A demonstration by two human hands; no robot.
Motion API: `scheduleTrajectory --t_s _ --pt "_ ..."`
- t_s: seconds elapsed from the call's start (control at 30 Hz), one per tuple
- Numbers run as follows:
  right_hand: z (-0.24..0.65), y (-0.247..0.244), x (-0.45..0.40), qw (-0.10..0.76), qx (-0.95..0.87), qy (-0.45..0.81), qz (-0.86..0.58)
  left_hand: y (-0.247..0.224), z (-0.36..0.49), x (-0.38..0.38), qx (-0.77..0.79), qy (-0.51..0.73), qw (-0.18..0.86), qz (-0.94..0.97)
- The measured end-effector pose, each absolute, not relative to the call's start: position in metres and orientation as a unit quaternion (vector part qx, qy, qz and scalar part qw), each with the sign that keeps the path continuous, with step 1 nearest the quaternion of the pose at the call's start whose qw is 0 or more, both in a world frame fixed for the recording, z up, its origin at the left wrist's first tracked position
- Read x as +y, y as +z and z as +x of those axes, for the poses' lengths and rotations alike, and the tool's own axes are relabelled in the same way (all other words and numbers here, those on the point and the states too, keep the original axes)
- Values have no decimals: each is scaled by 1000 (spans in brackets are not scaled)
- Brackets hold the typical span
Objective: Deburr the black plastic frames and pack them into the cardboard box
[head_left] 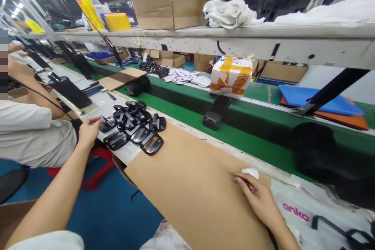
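My left hand (89, 131) rests at the near end of a heap of several black plastic clip-shaped parts (131, 127), its fingertips at the edge of one part (108, 124). These parts lie on a white work surface (123, 150). My right hand (258, 199) lies curled on a large brown cardboard sheet (196, 187), around a small white wad (250, 172), possibly cloth or tissue. The wad is partly hidden by my fingers.
A green conveyor belt (234, 140) runs along the bench, carrying a black part (216, 112) and an orange-taped white parcel (231, 77). A co-worker (32, 133) sits at the left. A shelf (222, 43) above holds cardboard boxes and white cloth.
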State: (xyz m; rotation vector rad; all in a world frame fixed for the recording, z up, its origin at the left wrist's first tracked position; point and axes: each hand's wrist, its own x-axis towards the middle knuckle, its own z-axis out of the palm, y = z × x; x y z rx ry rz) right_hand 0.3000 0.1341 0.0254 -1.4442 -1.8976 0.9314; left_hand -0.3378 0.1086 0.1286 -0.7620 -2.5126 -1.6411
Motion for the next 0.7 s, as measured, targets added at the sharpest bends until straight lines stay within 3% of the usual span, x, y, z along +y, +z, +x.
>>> scheduleTrajectory --t_s 0.17,0.33,0.57,0.7 --pt "297 33 130 289 -701 369 -537 136 -273 75 -743 -576 -31 -338" --pt "293 41 128 289 -707 380 -521 85 -168 93 -669 -580 -232 -404" --pt "291 50 128 345 -660 427 -513 38 35 152 -485 -363 -484 -632" --pt "317 80 109 391 -664 353 -531 28 83 154 -449 -261 -444 -730"
